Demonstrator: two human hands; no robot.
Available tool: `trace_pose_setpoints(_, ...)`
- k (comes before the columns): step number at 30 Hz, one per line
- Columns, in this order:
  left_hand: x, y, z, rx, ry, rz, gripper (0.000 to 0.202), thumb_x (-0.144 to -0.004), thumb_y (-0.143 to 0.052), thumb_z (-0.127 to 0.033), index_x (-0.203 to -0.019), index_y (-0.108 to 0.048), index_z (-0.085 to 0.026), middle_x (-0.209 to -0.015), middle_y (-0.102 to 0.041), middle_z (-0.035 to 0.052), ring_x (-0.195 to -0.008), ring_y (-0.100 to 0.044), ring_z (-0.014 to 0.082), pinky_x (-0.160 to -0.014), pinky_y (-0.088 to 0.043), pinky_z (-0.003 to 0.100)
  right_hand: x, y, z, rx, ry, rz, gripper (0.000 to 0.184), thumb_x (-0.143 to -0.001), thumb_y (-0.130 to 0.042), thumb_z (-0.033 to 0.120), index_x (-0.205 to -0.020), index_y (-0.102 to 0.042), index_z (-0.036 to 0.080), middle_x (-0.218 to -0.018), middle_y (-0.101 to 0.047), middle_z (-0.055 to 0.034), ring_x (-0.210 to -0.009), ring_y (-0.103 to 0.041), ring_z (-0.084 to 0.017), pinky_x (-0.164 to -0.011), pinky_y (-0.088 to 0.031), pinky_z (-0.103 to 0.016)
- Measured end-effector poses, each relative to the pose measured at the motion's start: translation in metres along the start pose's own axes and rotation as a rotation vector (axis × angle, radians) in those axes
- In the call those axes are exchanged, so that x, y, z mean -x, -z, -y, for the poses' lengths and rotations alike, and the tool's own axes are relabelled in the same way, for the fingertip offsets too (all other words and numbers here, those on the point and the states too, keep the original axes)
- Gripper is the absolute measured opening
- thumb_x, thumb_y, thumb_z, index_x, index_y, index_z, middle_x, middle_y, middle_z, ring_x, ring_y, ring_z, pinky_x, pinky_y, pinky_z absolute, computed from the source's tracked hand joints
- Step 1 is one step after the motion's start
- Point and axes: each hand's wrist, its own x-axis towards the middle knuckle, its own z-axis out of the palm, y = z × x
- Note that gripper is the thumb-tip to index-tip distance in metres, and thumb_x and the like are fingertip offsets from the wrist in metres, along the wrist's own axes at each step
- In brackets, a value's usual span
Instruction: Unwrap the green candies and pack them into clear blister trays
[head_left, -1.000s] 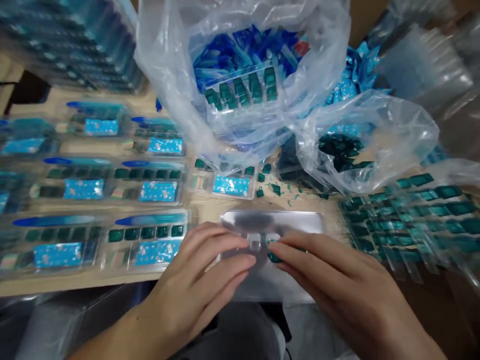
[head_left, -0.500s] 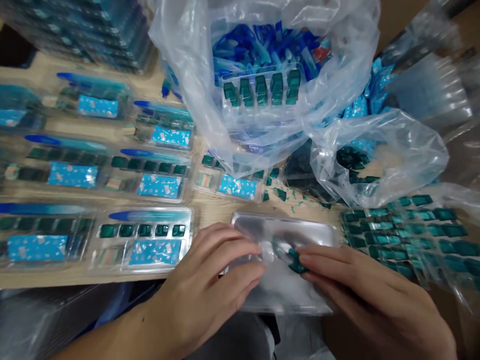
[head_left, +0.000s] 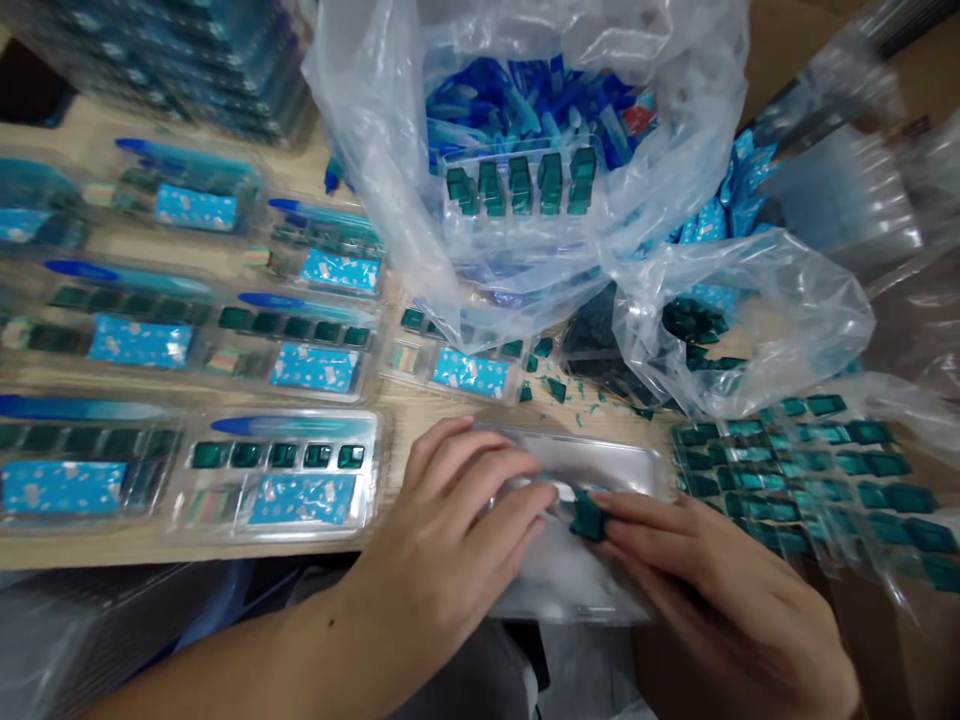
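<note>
My right hand [head_left: 720, 570] pinches a small dark-green translucent plastic piece [head_left: 587, 517] between thumb and fingers. Close to its left, my left hand [head_left: 465, 530] has its fingers bent and closed on a clear plastic piece [head_left: 564, 490], whose shape is mostly hidden and blurred. Both hands are above a clear plastic tray [head_left: 622, 462] at the table's front edge. Left of it lies a filled clear pack [head_left: 375, 500] holding a blue pen [head_left: 262, 426], a row of green pieces [head_left: 282, 456] and a blue dotted packet [head_left: 300, 499].
More filled packs [head_left: 202, 375] cover the left side; stacked trays [head_left: 217, 60] stand behind. A plastic bag [head_left: 375, 120] of blue pens [head_left: 517, 100] is at the back. To the right are a smaller bag [head_left: 817, 300] with green pieces and clear strips [head_left: 795, 470] filled with green pieces.
My left hand has moved slightly right, closer to my right hand. The green piece shows more fully in my right fingers. The view has shifted slightly.
</note>
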Motion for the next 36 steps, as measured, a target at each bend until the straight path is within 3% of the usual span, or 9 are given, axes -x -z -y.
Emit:
trace_pose_setpoints(6, -0.012, 0.009, -0.005, 0.280, 0.108, 0.098, 0.009, -0.098, -0.052, -0.018, -0.100, -0.061, -0.021, -0.096, -0.068, -0.0019, -0.098, -0.057, 0.0149, -0.107, -0.030, 0.034, 0.012, 0.010, 0.002, 0.060, 0.108, 0.125, 0.051, -0.083, -0.059, 0.002, -0.126, -0.062, 0.027, -0.121, -0.073, -0.0074, -0.087, -0.075, -0.024, -0.063, -0.058, -0.035)
trace_pose_setpoints(10, -0.012, 0.013, -0.007, 0.331, 0.160, 0.142, 0.005, -0.097, -0.057, -0.026, -0.101, -0.059, -0.024, -0.096, -0.066, -0.0035, -0.100, -0.056, 0.0151, -0.108, -0.025, 0.034, 0.022, 0.008, 0.005, 0.111, 0.072, 0.089, 0.053, -0.086, -0.054, 0.006, -0.135, -0.056, 0.029, -0.128, -0.069, -0.0063, -0.092, -0.073, -0.026, -0.067, -0.056, -0.040)
trace_pose_setpoints(14, -0.012, 0.008, -0.010, 0.275, 0.184, 0.102, 0.011, -0.097, -0.058, -0.034, -0.094, -0.060, -0.024, -0.093, -0.066, -0.0046, -0.098, -0.057, 0.0159, -0.107, -0.022, 0.036, 0.024, 0.006, 0.005, 0.194, 0.125, 0.125, 0.044, -0.088, -0.052, 0.007, -0.129, -0.060, 0.022, -0.127, -0.070, -0.0095, -0.087, -0.072, -0.024, -0.070, -0.055, -0.039)
trace_pose_setpoints(19, -0.017, 0.001, -0.016, 0.209, 0.184, 0.052, 0.012, -0.099, -0.054, -0.029, -0.092, -0.059, -0.021, -0.090, -0.066, -0.0040, -0.093, -0.058, 0.0154, -0.104, -0.024, 0.037, 0.010, 0.012, 0.011, 0.320, 0.231, 0.126, 0.030, -0.093, -0.043, 0.010, -0.113, -0.065, 0.015, -0.115, -0.075, -0.0120, -0.081, -0.073, -0.023, -0.066, -0.055, -0.036)
trace_pose_setpoints(24, -0.021, 0.002, -0.018, 0.135, 0.176, 0.115, 0.017, -0.097, -0.050, -0.017, -0.082, -0.057, -0.019, -0.094, -0.064, 0.0026, -0.097, -0.055, 0.0212, -0.094, -0.038, 0.042, -0.002, 0.012, 0.016, 0.384, 0.270, 0.103, 0.036, -0.099, -0.034, 0.012, -0.098, -0.070, 0.014, -0.099, -0.079, -0.0108, -0.074, -0.073, -0.021, -0.061, -0.055, -0.032)
trace_pose_setpoints(30, -0.017, 0.003, -0.019, -0.105, 0.151, 0.157, 0.018, -0.097, -0.043, -0.013, -0.089, -0.059, -0.016, -0.112, -0.063, 0.0123, -0.109, -0.052, 0.0299, -0.093, -0.045, 0.054, 0.000, 0.005, 0.010, 0.341, 0.202, 0.103, 0.031, -0.097, -0.037, 0.005, -0.105, -0.065, 0.013, -0.106, -0.077, -0.0105, -0.081, -0.072, -0.021, -0.069, -0.055, -0.032)
trace_pose_setpoints(36, -0.014, 0.004, -0.017, -0.232, 0.143, 0.167, 0.014, -0.093, -0.047, -0.012, -0.087, -0.060, -0.015, -0.118, -0.060, 0.0162, -0.115, -0.049, 0.0352, -0.096, -0.044, 0.060, 0.004, -0.001, 0.005, 0.207, 0.119, 0.144, 0.021, -0.096, -0.049, 0.010, -0.110, -0.062, 0.019, -0.113, -0.074, -0.0068, -0.091, -0.071, -0.020, -0.076, -0.055, -0.031)
